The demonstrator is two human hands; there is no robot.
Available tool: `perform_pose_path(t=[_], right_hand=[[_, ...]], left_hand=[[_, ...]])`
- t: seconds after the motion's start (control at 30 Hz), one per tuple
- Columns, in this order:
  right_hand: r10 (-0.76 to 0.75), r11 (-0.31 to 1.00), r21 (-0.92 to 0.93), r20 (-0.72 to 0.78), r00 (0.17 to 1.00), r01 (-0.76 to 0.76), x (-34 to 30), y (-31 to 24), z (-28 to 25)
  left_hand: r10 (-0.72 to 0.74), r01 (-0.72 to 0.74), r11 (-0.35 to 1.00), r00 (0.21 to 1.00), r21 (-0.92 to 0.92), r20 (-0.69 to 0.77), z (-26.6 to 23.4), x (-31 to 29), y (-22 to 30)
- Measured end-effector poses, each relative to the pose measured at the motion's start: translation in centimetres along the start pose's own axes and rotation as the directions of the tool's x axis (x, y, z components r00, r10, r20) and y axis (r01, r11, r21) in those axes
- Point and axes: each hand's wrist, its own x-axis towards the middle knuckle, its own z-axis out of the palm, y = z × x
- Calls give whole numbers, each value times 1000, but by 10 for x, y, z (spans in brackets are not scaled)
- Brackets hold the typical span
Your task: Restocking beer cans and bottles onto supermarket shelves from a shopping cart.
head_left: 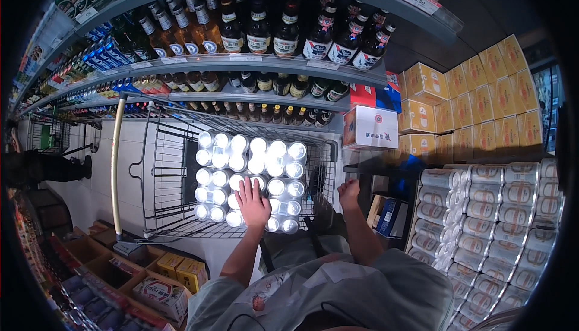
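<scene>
My left hand (252,203) lies with its fingers spread on top of shrink-wrapped silver cans (218,178). Several packs of them stand upright, filling much of a wire shopping cart (167,181). My right hand (348,192) is curled into a loose fist beside the cart's right end, apart from the cans. Nothing shows in its fingers. At the cart's left end runs a pale yellow handle bar (117,168).
Shelves of beer bottles (286,32) run along the far side. Yellow cartons (476,109) and a white box (370,127) are stacked at right, above piled can packs (482,228). Open cardboard boxes (113,269) stand at lower left. A person's dark-clothed leg (60,168) shows at far left.
</scene>
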Motion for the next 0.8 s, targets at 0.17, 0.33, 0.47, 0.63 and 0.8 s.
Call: perform_pose_path(t=[0.17,0.33,0.47,0.63,0.8], right_hand=[[-186,800,-599,-189,964,37,-12,60,-98],[406,686,-711,199,892,-153,-76,18,-68],[271,518,-853,237,933,67,-73,13,-52],[254,527,-849,210,944,47,-48,14,-62],[310,462,-885,103,945,-55,-44,-5,-48]], left_hand=[[19,-19,1000,1000,25,-24,7,-4,0],[-3,2,999,1000,37,4,7,-3,2],[-14,14,999,1000,41,11,8,-4,6],[-9,10,999,1000,49,-18,15,-4,12],[-24,24,994,1000,103,-4,19,-1,20]])
